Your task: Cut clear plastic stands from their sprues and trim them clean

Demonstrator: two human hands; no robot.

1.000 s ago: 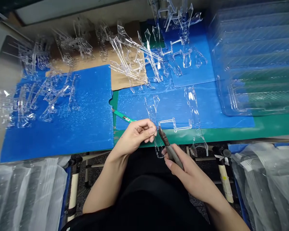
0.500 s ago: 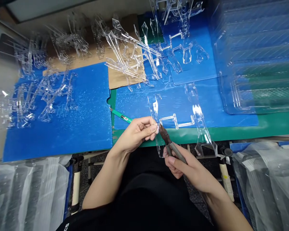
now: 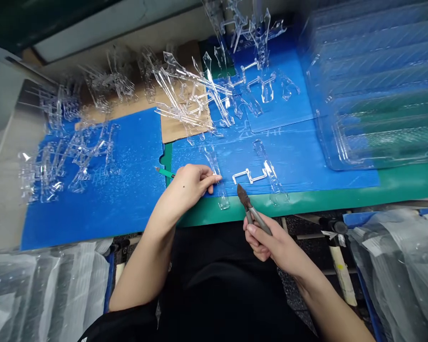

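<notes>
My left hand [image 3: 196,187] pinches a narrow clear plastic part [image 3: 217,166] between thumb and fingers, near the front edge of the blue sheet. A pair of cutting pliers [image 3: 251,209] is in my right hand [image 3: 267,240], its dark jaws pointing away from me. Just beyond the jaw tips lies a stepped clear runner [image 3: 249,176], joined at its right end to another long clear plastic part [image 3: 269,171]. A gap shows between the runner's left end and the part in my left hand. Partly behind my left hand lies a green-handled cutter [image 3: 166,173].
Tangled clear plastic parts [image 3: 196,90] lie at the back, with more clear parts [image 3: 74,152] on the left blue sheet [image 3: 135,190]. Stacked clear trays [image 3: 378,95] stand at the right. Bagged, film-wrapped stuff [image 3: 406,266] sits below the table edge on both sides.
The left clear part has come apart from the runner and moved left with my left hand. The runner and right part now rest lower, on the sheet. The view has shifted slightly.
</notes>
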